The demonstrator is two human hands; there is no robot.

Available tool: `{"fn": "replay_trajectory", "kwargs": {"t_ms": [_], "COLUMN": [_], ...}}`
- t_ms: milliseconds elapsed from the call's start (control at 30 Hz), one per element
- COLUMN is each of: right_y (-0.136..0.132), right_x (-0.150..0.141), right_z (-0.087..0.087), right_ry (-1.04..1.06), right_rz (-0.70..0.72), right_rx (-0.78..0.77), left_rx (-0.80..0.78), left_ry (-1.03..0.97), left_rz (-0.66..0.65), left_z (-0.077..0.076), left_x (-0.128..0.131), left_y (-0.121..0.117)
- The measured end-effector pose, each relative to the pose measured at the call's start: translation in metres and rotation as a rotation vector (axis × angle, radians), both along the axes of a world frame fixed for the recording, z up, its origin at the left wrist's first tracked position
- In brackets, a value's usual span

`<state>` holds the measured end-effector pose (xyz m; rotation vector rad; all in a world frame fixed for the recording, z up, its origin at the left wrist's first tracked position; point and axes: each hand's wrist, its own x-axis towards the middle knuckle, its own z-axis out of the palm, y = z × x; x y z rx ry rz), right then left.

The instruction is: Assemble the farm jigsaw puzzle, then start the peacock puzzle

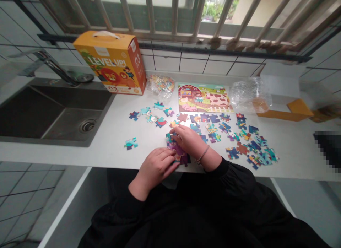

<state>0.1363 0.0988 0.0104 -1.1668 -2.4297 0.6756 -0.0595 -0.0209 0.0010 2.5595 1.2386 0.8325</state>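
Observation:
A small joined section of jigsaw puzzle (pixel 174 146), showing a purple creature with round eyes, lies on the counter near its front edge. My left hand (pixel 157 167) rests at its lower left, fingers bent together against the purple pieces. From the right, my right hand (pixel 188 142) reaches over the section, its curled fingers gripping at the upper edge; the fingers hide part of it. Close above the right hand is an orange-and-blue jigsaw piece (pixel 174 124). Loose jigsaw pieces (pixel 224 127) spread to the right, with several more at the upper left.
A lone jigsaw piece (pixel 131 143) lies left of my hands. Behind stand an orange puzzle box (pixel 112 63), a bag of pieces (pixel 161 85), a farm picture puzzle (pixel 205 98) and crumpled clear plastic (pixel 249 93). An open box (pixel 285 114) is right; a sink (pixel 80 143) is left.

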Motion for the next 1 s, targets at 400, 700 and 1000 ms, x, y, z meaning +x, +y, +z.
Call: {"fn": "replay_trajectory", "kwargs": {"t_ms": [400, 700, 1000], "right_y": [-0.013, -0.016, -0.040], "right_x": [-0.005, -0.008, 0.021], "right_z": [0.012, 0.014, 0.014], "right_ry": [-0.232, -0.265, -0.162], "right_rz": [-0.034, -0.058, -0.008], "right_rx": [0.052, 0.055, 0.194], "left_rx": [-0.005, -0.049, -0.155], "left_ry": [0.022, 0.024, 0.130], "left_rz": [0.065, 0.058, 0.058], "left_z": [0.000, 0.001, 0.011], "left_x": [0.003, 0.004, 0.002], "left_y": [0.002, 0.006, 0.006]}}
